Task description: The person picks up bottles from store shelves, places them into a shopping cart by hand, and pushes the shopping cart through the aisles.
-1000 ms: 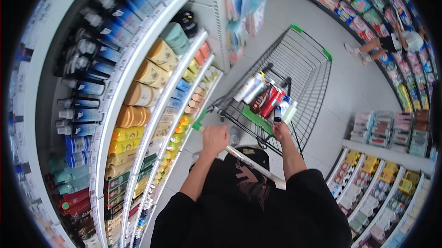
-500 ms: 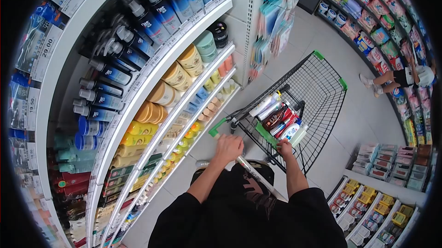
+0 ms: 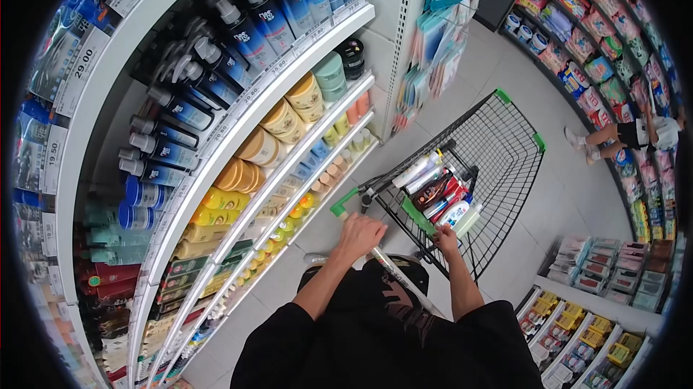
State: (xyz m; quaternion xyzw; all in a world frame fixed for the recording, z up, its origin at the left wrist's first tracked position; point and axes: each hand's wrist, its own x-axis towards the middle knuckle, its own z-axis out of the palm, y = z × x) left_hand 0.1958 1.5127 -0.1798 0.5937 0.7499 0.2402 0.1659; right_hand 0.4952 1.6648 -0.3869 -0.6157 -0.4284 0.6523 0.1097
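My left hand (image 3: 361, 236) is wrapped round the pale handle bar (image 3: 395, 270) of a shopping cart, near its green end cap (image 3: 344, 204). My right hand (image 3: 446, 240) is closed at the near end of the wire basket (image 3: 498, 165), beside a green panel (image 3: 419, 217); what its fingers grip is hidden. Just past those fingers, a heap of goods lies in the basket: a white bottle with a blue label (image 3: 455, 213), a pale green bottle (image 3: 470, 218), a dark brown pack (image 3: 433, 190), and several white and red items.
Curved shelves (image 3: 289, 64) on the left hold pump bottles (image 3: 263, 20), tubs (image 3: 263, 145) and yellow bottles (image 3: 220, 200). Hanging packets (image 3: 440, 42) are beyond. On the right stand shelves of bagged goods (image 3: 577, 42), another person (image 3: 628, 132) and low racks (image 3: 577, 331).
The shelves and floor have shifted slightly right and down in view. Both hands keep nearly the same places at the cart, and the goods in the basket look unchanged.
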